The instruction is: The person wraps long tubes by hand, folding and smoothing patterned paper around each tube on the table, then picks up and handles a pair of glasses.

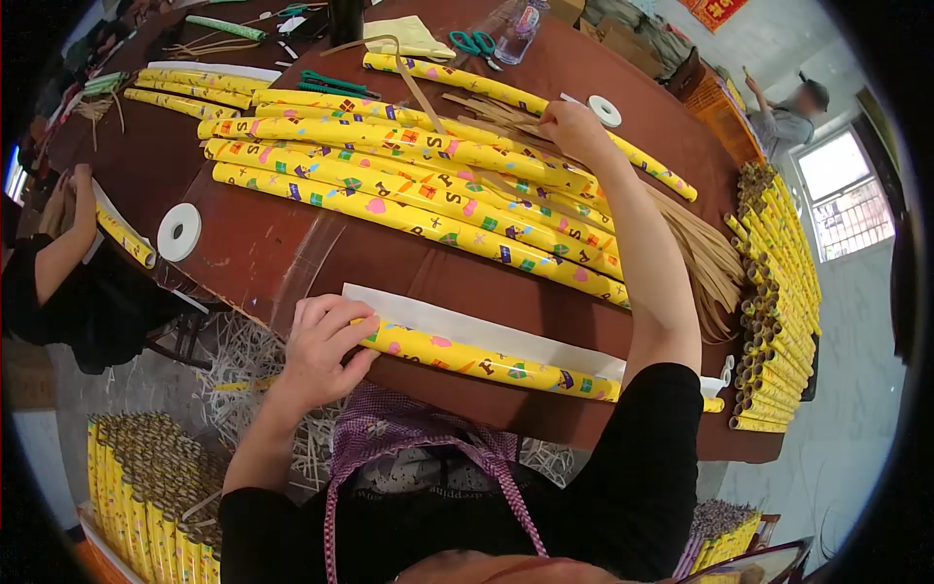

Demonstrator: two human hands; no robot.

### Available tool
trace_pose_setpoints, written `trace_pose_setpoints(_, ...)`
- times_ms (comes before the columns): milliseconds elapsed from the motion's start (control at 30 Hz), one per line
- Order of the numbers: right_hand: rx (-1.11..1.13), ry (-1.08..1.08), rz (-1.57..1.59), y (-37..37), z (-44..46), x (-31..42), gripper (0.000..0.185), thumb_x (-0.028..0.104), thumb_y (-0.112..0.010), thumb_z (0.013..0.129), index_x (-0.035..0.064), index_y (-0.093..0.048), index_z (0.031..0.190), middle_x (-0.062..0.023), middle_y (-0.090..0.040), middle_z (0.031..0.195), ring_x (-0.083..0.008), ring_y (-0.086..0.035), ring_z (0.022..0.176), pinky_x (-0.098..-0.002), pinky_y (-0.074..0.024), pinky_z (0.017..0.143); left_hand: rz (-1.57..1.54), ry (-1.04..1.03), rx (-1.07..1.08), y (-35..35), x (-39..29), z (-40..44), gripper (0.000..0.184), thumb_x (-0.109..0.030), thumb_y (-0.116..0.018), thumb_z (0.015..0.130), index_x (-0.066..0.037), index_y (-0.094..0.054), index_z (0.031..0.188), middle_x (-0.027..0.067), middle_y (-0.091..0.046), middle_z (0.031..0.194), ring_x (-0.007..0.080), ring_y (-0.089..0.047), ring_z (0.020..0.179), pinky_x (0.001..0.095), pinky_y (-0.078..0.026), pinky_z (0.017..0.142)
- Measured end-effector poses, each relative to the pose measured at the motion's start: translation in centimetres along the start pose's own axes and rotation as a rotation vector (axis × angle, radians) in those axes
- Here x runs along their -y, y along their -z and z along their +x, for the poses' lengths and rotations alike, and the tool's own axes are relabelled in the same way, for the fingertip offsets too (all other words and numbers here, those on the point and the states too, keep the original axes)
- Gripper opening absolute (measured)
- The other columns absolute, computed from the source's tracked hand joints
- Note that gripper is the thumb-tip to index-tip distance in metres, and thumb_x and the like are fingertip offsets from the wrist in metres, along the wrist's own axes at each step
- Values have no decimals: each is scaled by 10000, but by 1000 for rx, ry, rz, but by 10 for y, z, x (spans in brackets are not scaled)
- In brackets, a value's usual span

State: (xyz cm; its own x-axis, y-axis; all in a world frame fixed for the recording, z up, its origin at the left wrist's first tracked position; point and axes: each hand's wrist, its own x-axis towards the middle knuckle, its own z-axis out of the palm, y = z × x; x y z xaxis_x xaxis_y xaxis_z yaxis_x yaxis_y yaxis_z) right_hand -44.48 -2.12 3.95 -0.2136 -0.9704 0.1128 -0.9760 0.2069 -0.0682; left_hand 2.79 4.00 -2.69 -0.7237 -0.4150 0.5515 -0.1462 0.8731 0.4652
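Note:
My left hand (329, 348) is wrapped round the left end of a yellow patterned tube (486, 364) at the table's near edge. White paper (457, 322) stretches along the tube's far side. My right hand (569, 125) reaches over the table, its fingers pinched by the brown paper strips (506, 118); what they hold, if anything, is too small to make out. Between my hands lies a pile of yellow tubes (418, 190). One more yellow tube (457, 81) lies beyond, passing behind my right hand. A white tape roll (604, 111) sits just right of that hand.
Another tape roll (179, 233) lies at the table's (263, 263) left edge. Green scissors (475, 44) and a bottle (519, 34) are at the back. A co-worker's hands (73, 200) hold a tube at the left. Stacked tubes (778, 311) stand at the right; another person (783, 122) is beyond.

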Motion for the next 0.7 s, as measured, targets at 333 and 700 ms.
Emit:
trace_pose_setpoints(333, -125, -268, 942, 42, -9, 7, 174, 141, -592, 980, -22, -651, 991, -81, -690, 800, -122, -622, 673, -288, -511, 620, -8, 10, -15, -1, 0, -2, 403, -92, -784, 674, -80, -677, 1062, 40, -656, 1110, 293, -569, 1059, 427, -419, 917)
trace_pose_setpoints(700, -82, -252, 1112, 59, -14, 15, 139, 133, -669, 950, 4, -630, 987, -69, -714, 845, -127, -670, 726, -273, -541, 652, -13, 30, 2, 2, -4, 0, 405, -44, -791, 654, -56, -666, 1039, 83, -662, 1097, 326, -579, 1050, 425, -432, 926)
